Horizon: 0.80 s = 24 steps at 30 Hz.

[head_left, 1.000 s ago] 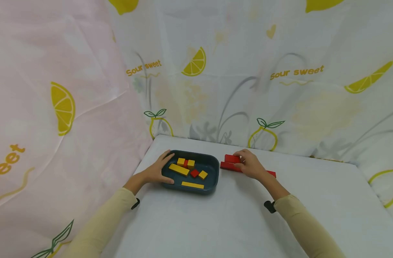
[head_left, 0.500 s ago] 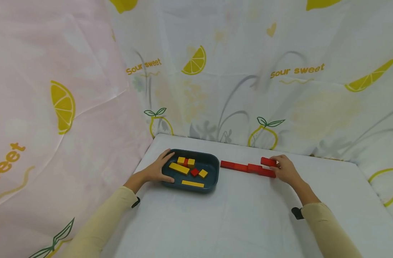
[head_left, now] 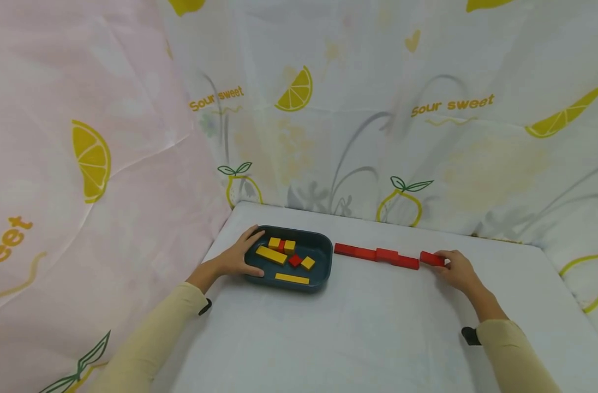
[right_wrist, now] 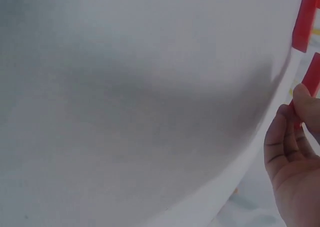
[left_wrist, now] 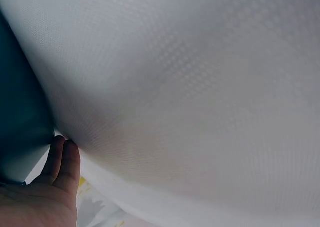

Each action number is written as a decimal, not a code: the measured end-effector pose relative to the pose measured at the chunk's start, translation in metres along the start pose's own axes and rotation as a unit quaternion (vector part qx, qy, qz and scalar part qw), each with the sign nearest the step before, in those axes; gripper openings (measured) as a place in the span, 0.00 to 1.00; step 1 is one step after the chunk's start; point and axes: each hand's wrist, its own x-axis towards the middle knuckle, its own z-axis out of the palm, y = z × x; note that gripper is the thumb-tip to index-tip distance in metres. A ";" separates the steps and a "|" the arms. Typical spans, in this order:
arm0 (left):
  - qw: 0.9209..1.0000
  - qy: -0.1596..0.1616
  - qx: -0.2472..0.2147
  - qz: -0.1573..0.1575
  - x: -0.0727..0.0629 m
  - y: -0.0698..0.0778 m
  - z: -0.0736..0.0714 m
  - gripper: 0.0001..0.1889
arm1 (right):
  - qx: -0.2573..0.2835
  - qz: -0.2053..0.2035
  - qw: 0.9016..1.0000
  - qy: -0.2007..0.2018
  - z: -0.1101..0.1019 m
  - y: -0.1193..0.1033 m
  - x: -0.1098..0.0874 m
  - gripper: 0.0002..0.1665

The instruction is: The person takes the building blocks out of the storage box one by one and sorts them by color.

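Note:
My left hand (head_left: 234,259) holds the left end of a dark blue rectangular tray (head_left: 325,273), its thumb at the front rim and its fingers at the back-left corner. In the left wrist view, two fingers (left_wrist: 68,167) lie along the tray's outer wall (left_wrist: 22,107). At the right, my right hand (head_left: 458,272) pinches a red block (head_left: 430,258) between thumb and fingertips. That block is just beyond the right end of a row of red blocks (head_left: 365,254), with a small gap between. The right wrist view shows the pinched block partly hidden by the thumb (right_wrist: 301,94).
Inside the tray are several yellow blocks (head_left: 271,255) and red ones, including a red cube (head_left: 295,261). A white cloth (head_left: 358,333) covers the table. Fabric printed with lemons (head_left: 399,204) hangs behind and at the left.
My right hand has carried the red block rightward, from above the row's left part to past its right end, and lower. My left hand stays at the tray.

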 end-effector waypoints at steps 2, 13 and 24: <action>1.000 0.000 0.000 -0.003 0.000 0.000 0.001 0.61 | -0.003 0.005 1.000 -0.005 -0.001 0.003 -0.002 0.20; 1.000 0.002 0.000 -0.001 0.001 0.001 0.002 0.61 | -0.032 -0.001 0.999 -0.034 -0.008 0.015 -0.004 0.21; 1.000 0.005 0.003 -0.011 0.001 0.001 0.001 0.60 | -0.049 0.013 0.996 -0.067 -0.007 0.019 0.000 0.21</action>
